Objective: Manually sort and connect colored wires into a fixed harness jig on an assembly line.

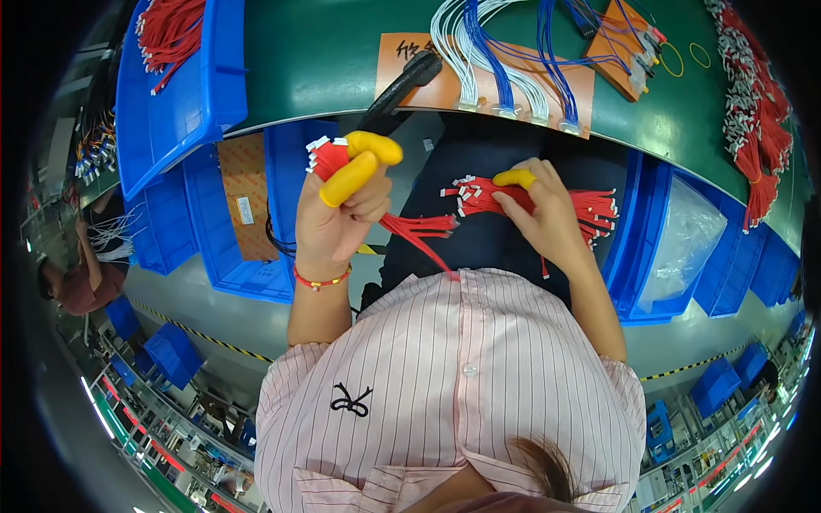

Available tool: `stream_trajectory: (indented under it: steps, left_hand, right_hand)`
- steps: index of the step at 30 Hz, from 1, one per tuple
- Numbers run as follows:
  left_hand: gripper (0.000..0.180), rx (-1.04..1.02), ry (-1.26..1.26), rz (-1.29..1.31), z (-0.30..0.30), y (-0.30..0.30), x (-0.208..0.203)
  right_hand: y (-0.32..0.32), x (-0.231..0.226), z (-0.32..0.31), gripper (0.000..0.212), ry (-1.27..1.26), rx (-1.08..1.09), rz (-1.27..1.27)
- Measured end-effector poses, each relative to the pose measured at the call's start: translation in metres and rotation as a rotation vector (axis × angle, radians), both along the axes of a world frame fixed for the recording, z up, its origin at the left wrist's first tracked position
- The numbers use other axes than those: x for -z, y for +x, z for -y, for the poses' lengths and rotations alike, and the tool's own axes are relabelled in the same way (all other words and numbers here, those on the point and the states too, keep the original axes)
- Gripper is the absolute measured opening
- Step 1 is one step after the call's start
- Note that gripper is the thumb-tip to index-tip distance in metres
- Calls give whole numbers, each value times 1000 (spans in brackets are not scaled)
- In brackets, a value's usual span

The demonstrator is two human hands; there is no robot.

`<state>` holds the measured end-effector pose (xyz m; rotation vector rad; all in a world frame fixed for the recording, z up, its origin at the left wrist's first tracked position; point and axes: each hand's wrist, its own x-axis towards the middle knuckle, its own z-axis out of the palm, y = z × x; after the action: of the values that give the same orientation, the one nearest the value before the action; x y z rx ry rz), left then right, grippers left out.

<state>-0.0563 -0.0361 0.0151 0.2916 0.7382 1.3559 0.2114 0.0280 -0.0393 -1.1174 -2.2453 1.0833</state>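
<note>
Left hand (349,192), closed, pinches red connector wires (331,157) while the half-curled right hand (540,203) holds a red wire bundle (592,205) that a slack grip could splay.

Two hands: left hand (333,222) near 11 o'clock, right hand (547,209) near 2 o'clock. Yellow finger cots (349,179): three, two left and one right. Red wire bundles (590,205) in the hands: two, one each. Red bracelet (323,280): one, near 9 o'clock. Yellow rubber bands (682,62): two, toward 2 o'clock. Orange sheet (389,77): one, near 1 o'clock, bearing four wire groups (468,85), two white, two blue.
</note>
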Motion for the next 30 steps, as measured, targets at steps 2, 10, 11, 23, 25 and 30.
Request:
stream_trajectory:
  steps: [2,10,11,23,25,30]
  left_hand:
    - [21,69,-46,-174,0,0,0]
    - [22,259,-2,-714,-8,35,9]
    - [23,243,33,-698,-11,43,10]
    - [30,8,-24,-213,-27,74,18]
    - [27,-20,21,-173,-27,72,29]
    - [24,-17,-12,-210,-32,71,30]
  right_hand:
    - [0,1,-1,15,2,-6,-10]
    - [-5,-23,-8,7,-347,220,-459]
    - [-8,-27,-7,8,-420,227,-483]
    - [8,-36,-7,20,-624,17,-312]
    - [13,-34,-5,20,-504,0,-123]
    - [30,-27,-5,18,-605,143,-252]
